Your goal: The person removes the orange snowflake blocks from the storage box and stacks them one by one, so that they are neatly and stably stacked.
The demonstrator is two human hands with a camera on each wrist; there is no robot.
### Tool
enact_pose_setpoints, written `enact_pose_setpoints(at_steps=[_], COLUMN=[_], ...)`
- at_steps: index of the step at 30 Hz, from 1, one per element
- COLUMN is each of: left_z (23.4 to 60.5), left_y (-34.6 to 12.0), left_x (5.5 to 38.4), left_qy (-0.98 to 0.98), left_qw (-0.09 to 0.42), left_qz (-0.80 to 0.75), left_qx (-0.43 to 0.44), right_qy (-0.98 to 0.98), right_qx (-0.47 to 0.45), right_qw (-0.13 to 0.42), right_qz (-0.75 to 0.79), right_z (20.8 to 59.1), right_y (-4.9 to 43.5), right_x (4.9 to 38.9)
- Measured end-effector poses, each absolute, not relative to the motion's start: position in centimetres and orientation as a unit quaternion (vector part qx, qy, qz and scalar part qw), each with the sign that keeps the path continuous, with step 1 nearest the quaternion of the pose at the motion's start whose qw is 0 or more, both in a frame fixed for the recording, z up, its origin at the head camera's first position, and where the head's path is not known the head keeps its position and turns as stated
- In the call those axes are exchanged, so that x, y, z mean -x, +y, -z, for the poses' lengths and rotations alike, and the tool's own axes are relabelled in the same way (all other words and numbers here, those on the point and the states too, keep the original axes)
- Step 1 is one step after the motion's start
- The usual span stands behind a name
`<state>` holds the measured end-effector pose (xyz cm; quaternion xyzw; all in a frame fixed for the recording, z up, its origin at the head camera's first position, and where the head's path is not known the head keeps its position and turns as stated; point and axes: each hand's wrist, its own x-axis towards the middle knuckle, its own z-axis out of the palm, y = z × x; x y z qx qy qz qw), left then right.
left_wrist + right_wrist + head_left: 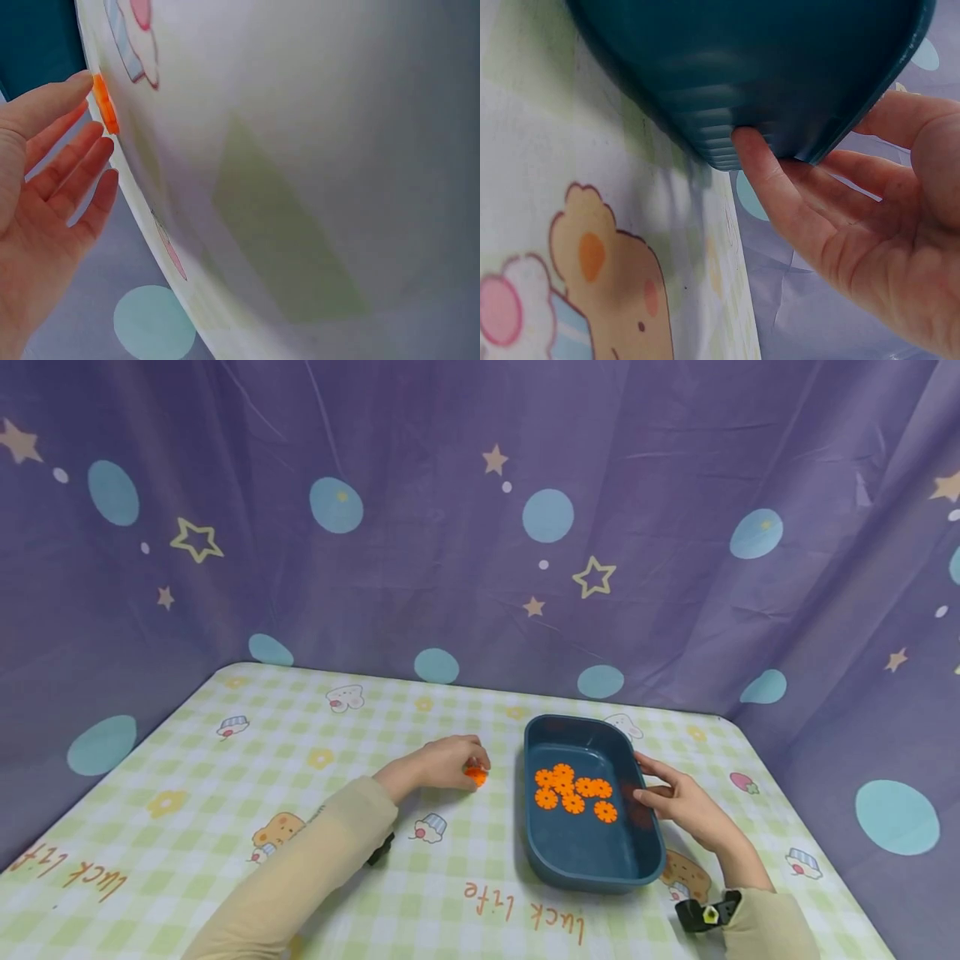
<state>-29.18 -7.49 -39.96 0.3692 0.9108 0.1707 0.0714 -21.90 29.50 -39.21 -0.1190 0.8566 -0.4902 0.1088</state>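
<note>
Meanwhile, a small orange flower-shaped disc point(477, 773) lay at the fingertips of the left hand point(448, 763), low over a green-and-white checked tablecloth point(420, 897) and apart from a dark blue, round-cornered, plastic-looking tray point(585, 858). The left wrist view put the thumb at the disc's edge with the other fingers spread behind it; whether the disc was truly pinched could not be told. The right hand point(686, 806) gripped the tray's side wall, one digit over the rim and another pressed on the outside. Several orange flower-shaped pieces point(573, 802) lay in the tray, some touching.

Being thin, the disc seemed likely to slip or skid along the cloth if only its edge were caught. A hard pull by the right hand could have tilted the tray and slid the pieces together; a low left hand might have knocked its near wall.
</note>
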Motion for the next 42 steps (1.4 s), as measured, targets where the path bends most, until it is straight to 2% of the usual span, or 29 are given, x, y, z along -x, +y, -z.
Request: enact_pose_setpoints(at_steps=[12, 25, 32, 42], left_z=[37.8, 35.2, 35.4, 36.6], left_y=[-6.0, -2.5, -0.4, 2.1], left_x=[29.4, 28.3, 27.7, 27.5], left_qy=[0.899, 0.87, 0.854, 0.856], left_qw=[0.058, 0.038, 0.036, 0.049], left_qz=[-0.197, -0.186, -0.17, -0.152], left_qx=[-0.387, -0.455, -0.49, -0.491], right_qy=[0.857, 0.855, 0.852, 0.854], right_qx=[0.116, 0.113, 0.118, 0.113], right_qw=[0.109, 0.111, 0.111, 0.112], right_qz=[0.491, 0.494, 0.497, 0.495], right_z=[39.3, 39.4, 39.5, 39.3], right_y=[29.6, 29.6, 29.6, 29.4], right_x=[21.7, 21.9, 22.0, 22.0])
